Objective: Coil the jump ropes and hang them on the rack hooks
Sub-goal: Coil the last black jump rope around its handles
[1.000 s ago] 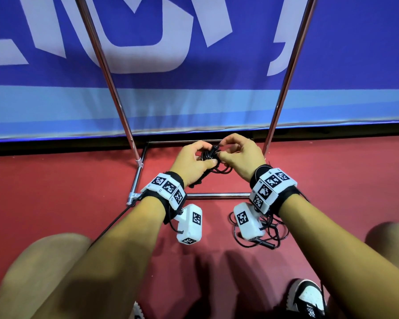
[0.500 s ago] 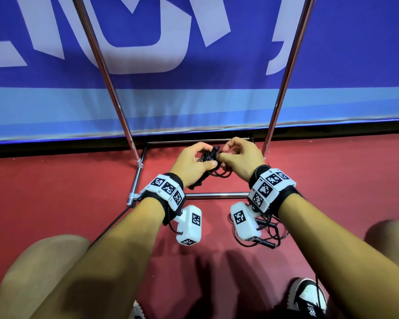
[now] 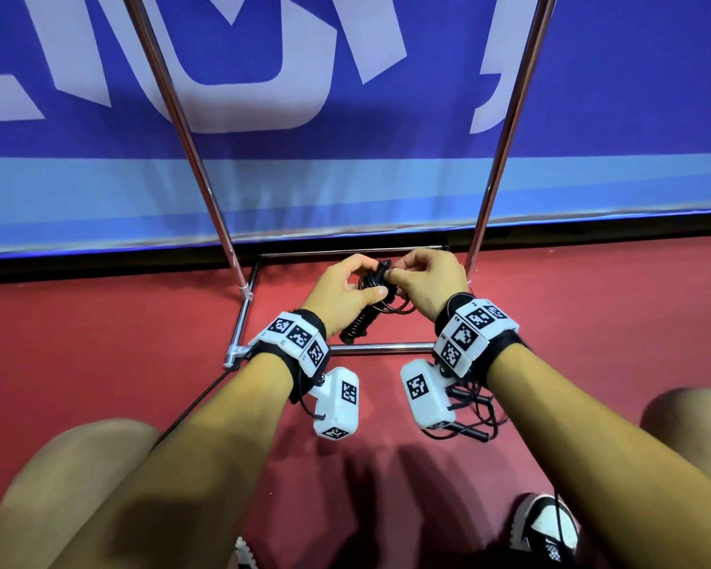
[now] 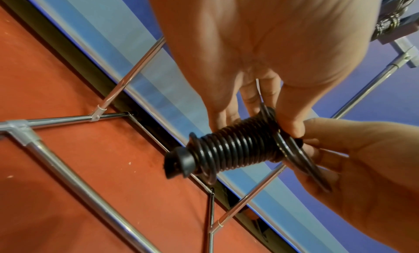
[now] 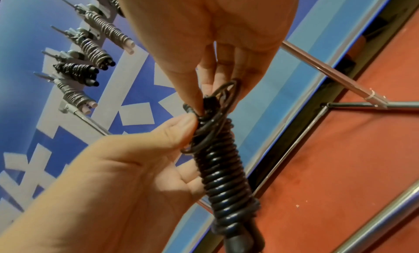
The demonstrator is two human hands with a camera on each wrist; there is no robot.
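Head view, hands [image 3: 390, 287] pinching coiled black jump rope [image 3: 364, 310], banner lettering unreadable

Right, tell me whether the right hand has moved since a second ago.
No. The right hand stays just left of the rack's right upright, at its foot, pinching the coiled jump rope.

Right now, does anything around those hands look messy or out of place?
One thing: a second black rope lies in a loose tangle on the red floor under the right wrist, uncoiled. The rope in hand is neatly wound round its handles, apart from a few slack loops near the right hand.
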